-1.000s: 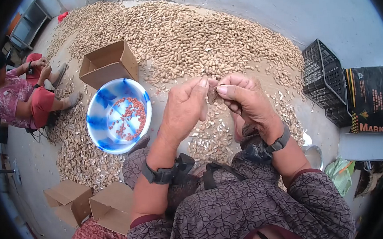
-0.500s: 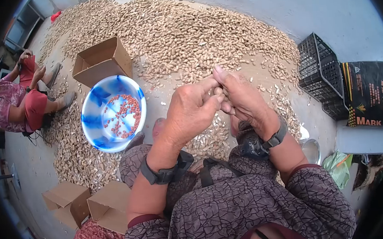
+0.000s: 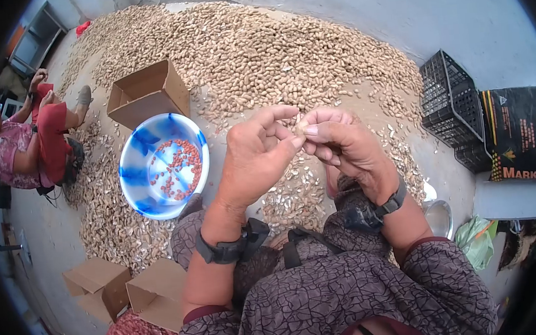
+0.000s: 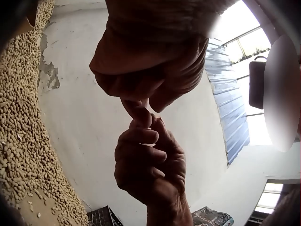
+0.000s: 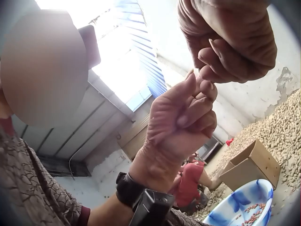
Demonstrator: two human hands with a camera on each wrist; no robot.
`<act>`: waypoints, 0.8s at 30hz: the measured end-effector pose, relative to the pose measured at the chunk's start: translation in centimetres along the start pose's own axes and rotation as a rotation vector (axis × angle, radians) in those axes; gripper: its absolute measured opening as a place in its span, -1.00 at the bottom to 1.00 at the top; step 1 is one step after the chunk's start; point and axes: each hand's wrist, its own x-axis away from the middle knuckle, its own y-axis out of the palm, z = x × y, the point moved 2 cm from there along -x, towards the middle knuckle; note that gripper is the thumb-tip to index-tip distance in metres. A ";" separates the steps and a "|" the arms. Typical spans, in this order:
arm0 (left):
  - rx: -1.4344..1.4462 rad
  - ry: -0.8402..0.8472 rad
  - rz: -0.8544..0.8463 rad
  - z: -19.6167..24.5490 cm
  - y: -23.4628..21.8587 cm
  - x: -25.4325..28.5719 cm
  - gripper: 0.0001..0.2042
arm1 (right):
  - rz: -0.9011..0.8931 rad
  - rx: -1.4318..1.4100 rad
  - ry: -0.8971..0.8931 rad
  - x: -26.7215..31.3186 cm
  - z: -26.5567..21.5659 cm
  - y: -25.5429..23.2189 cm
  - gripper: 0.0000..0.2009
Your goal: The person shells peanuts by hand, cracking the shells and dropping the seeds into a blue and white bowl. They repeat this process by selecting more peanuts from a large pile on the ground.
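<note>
R hand (image 3: pixel 351 142) has brought its thumb down; both hands' fingertips now pinch the peanut pod (image 3: pixel 301 128) (L hand (image 3: pixel 252 161) w/ index lifted). Prob. mid-shelling; basin (image 3: pixel 135 189) sits L of fingers.

Around me: black plastic crates (image 3: pixel 442 100) between 2 and 3 o'clock, black printed sack (image 3: pixel 524 138) at 3, green plastic bag (image 3: pixel 474 242) at 4, cardboard boxes (image 3: pixel 96 273) near 8, seated person (image 3: pixel 14 156) at 9.

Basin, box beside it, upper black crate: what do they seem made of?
Basin: probably smooth, glossy plastic, judging by its marbled colouring. Box: likely matte cardboard, from thin brown panels. Upper crate: likely moulded plastic, given its regular black lattice; finish unclear.
</note>
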 end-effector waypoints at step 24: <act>0.603 -0.176 -0.062 -1.7 1.5 0.1 -0.78 | 0.069 0.045 -0.157 0.4 0.0 1.3 -0.59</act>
